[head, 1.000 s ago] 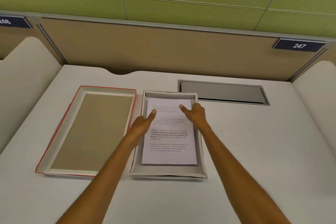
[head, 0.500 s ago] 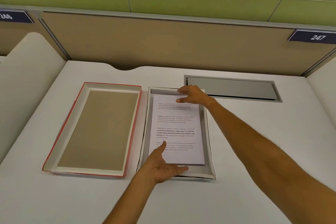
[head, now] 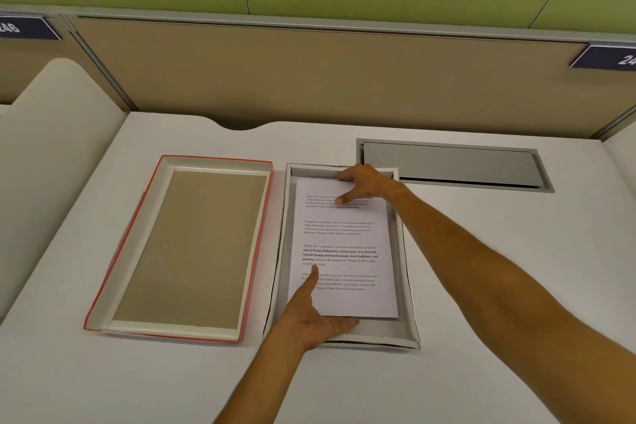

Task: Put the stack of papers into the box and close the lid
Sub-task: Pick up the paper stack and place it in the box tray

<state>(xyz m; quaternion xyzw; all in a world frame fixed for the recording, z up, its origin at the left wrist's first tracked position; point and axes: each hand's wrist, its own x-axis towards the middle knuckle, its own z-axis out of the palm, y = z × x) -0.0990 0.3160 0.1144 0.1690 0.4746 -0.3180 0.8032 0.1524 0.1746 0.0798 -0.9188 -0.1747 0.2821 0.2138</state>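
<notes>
The stack of papers (head: 347,241), white sheets with printed text, lies inside the shallow white box (head: 407,289) at the middle of the desk. My left hand (head: 315,315) holds the stack's near edge, thumb on top of the page and fingers along the edge below. At the far edge my right hand (head: 366,182) grips the stack, thumb on the page and fingers curled over the end. The red-edged lid (head: 186,244) lies upside down to the left of the box, its brown inside facing up.
A grey metal cable flap (head: 454,165) is set into the white desk (head: 499,372) behind and to the right of the box. A tan partition (head: 309,79) closes the back; white curved side panels stand at both sides.
My left hand moved from the middle of the page to the stack's near edge, and my right hand moved up to its far edge. The papers stay in the box.
</notes>
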